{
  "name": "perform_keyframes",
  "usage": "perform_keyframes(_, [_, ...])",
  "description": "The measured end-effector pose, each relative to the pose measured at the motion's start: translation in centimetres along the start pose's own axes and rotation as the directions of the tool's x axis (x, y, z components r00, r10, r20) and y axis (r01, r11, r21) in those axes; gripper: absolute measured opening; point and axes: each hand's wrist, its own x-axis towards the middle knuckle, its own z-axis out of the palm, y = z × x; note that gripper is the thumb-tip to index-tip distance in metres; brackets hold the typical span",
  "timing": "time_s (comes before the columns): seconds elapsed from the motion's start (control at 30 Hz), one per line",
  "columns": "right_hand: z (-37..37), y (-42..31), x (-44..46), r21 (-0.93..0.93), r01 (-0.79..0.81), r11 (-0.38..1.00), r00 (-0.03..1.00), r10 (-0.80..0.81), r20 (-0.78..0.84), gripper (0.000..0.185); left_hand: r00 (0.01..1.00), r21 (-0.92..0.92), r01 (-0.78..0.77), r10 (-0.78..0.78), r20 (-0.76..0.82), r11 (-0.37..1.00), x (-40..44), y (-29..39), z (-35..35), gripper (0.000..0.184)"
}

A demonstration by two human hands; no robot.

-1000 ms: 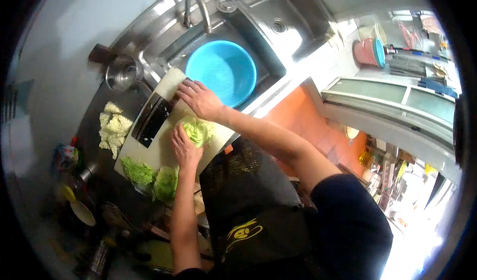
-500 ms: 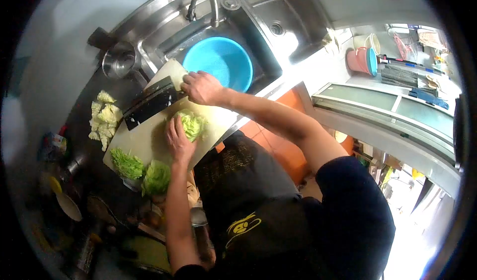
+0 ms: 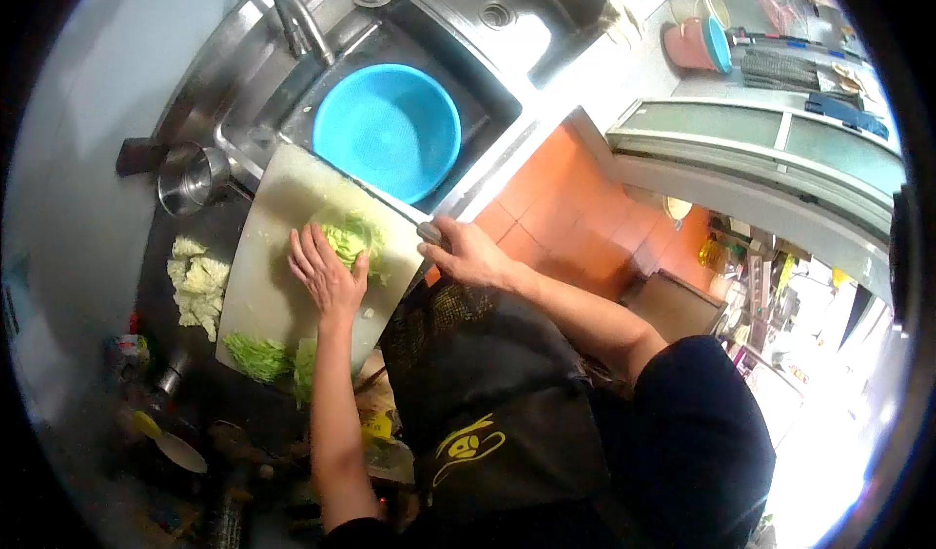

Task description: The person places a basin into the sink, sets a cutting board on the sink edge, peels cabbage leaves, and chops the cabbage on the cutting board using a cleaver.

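A pale green cabbage piece (image 3: 346,237) lies on the cream cutting board (image 3: 268,295). My left hand (image 3: 327,274) rests against its near side, fingers stretched and a little spread, the thumb at its right. Closed around the handle of a knife (image 3: 426,231) is my right hand (image 3: 470,254), at the board's right edge. The blade is seen nearly edge-on, running along the side of the board towards the basin. Shredded cabbage (image 3: 257,356) sits at the board's near left corner. Beside it a green cabbage chunk (image 3: 304,366) is partly hidden by my left forearm.
A blue basin (image 3: 387,130) stands in the steel sink (image 3: 502,110) under the faucet (image 3: 300,24). Left of the board are loose cabbage leaves (image 3: 198,284) and a metal pot (image 3: 190,178). Several dim kitchen items, including a spoon-like white object (image 3: 182,451), crowd the near left.
My right hand has brought the knife from across the board to its right edge, turning the blade edge-on. My left hand's fingers have spread beside the cabbage. The camera view has shifted.
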Motion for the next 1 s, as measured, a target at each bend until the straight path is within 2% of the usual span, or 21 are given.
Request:
perform_keyframes(0.1, [1.5, 2.5, -1.2, 0.023, 0.083, 0.996, 0.996, -0.082, -0.036, 0.037, 1.000, -0.210, 0.003, -0.004, -0.005, 0.978, -0.6, -1.2, 2.1, 0.082])
perform_keyframes(0.13, [1.7, 2.9, -1.6, 0.048, 0.050, 0.998, 0.999, -0.050, 0.008, 0.037, 1.000, -0.217, -0.009, 0.010, 0.002, 0.976, -0.6, -1.6, 2.4, 0.081])
perform_keyframes(0.2, [1.7, 3.0, -2.3, -0.025, 0.055, 0.998, 0.998, -0.055, -0.002, 0.037, 0.999, -0.234, -0.029, 0.034, 0.017, 0.972, -0.6, -2.2, 2.7, 0.078])
perform_keyframes(0.3, [1.5, 2.1, -3.1, -0.066, 0.029, 0.997, 0.999, -0.031, -0.020, 0.039, 0.972, -0.142, -0.206, 0.185, -0.146, 0.968, -0.4, -2.9, 3.5, 0.068])
perform_keyframes(0.43, [1.2, 1.8, -3.8, -0.124, -0.080, 0.989, 0.996, 0.084, 0.030, 0.046, 0.980, -0.017, -0.180, 0.178, -0.087, 0.984, -0.3, -2.6, 3.4, 0.060])
perform_keyframes(0.5, [1.5, 2.7, -3.9, -0.137, -0.085, 0.987, 0.995, 0.091, 0.037, 0.049, 0.984, 0.002, -0.151, 0.151, -0.093, 0.988, -0.1, -1.9, 3.2, 0.056])
perform_keyframes(0.6, [1.7, 3.2, -4.1, -0.181, -0.076, 0.981, 0.995, 0.086, 0.048, 0.049, 0.981, -0.150, -0.151, 0.129, -0.148, 0.977, 0.4, -2.1, 3.8, 0.054])
perform_keyframes(0.7, [1.3, 2.8, -4.4, -0.185, -0.073, 0.980, 0.994, 0.087, 0.067, 0.049, 0.996, -0.013, -0.085, 0.085, 0.006, 0.996, 0.2, -2.0, 3.7, 0.055])
perform_keyframes(0.8, [0.9, 3.0, -4.4, -0.179, -0.073, 0.981, 0.992, 0.090, 0.090, 0.049, 0.990, -0.030, -0.124, 0.122, -0.065, 0.992, 0.4, -2.0, 3.8, 0.057])
perform_keyframes(1.0, [1.1, 3.6, -2.1, -0.128, -0.046, 0.991, 0.993, 0.059, 0.101, 0.052, 0.995, 0.027, -0.098, 0.097, 0.011, 0.995, 0.5, -2.0, 3.8, 0.051])
